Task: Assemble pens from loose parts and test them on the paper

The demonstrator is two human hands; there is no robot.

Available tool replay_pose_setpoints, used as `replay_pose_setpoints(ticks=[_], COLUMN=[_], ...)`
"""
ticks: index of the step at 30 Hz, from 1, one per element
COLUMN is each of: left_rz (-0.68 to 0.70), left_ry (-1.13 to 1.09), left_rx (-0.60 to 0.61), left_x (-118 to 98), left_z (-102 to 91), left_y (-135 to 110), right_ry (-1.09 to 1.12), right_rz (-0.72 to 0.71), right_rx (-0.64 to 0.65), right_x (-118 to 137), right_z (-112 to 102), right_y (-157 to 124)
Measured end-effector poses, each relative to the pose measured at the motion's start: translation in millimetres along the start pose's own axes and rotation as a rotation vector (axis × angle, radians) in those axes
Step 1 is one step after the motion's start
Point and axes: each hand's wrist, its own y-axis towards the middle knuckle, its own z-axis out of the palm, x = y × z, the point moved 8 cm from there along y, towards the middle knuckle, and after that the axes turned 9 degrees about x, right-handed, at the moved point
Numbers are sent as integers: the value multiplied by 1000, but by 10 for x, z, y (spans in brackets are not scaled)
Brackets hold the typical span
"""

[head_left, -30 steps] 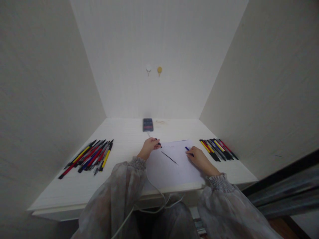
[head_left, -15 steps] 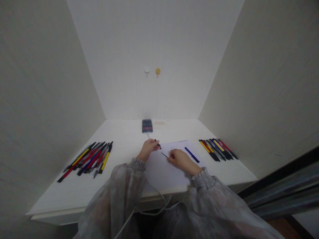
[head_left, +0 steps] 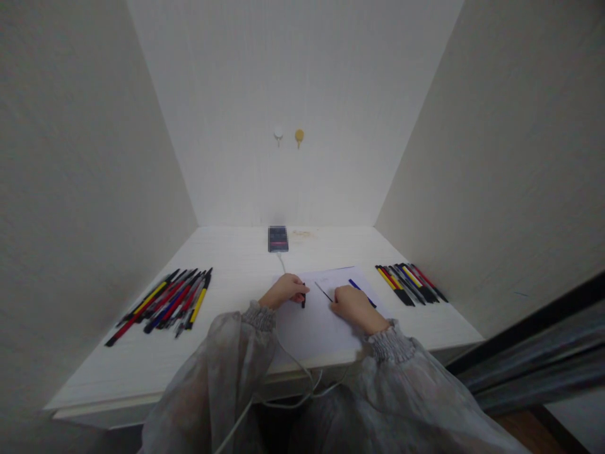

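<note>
Over the white sheet of paper (head_left: 312,334), my left hand (head_left: 286,290) pinches a short black piece that looks like a pen cap (head_left: 303,300), pointing down toward the paper. My right hand (head_left: 355,309) is closed on a thin dark rod with a pale end, which looks like a pen refill (head_left: 323,291); it sticks out to the upper left. The two pieces are apart. A blue pen barrel (head_left: 358,289) lies on the paper just behind my right hand, which partly covers it.
A loose pile of pens (head_left: 172,299) lies on the left of the white table (head_left: 236,359). A neater row of pens (head_left: 411,284) is on the right. At the back rests a phone (head_left: 278,239) with a white cable (head_left: 282,261). Walls stand on three sides.
My left hand has moved slightly toward me, and the black piece in it has turned from slanted to nearly upright. My right hand has shifted a little right with the refill.
</note>
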Motion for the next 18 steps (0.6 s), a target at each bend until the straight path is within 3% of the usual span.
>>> replay_pose_setpoints(ticks=[8, 18], left_rz=[34, 9], left_ry=[201, 361], left_rx=[-170, -141], left_x=[-13, -48], left_z=[-143, -88], left_y=[-38, -57], right_ry=[-25, 20], right_rz=[-2, 84], right_rx=[-23, 41], right_x=[47, -153], right_z=[-51, -1], right_y=[-42, -52])
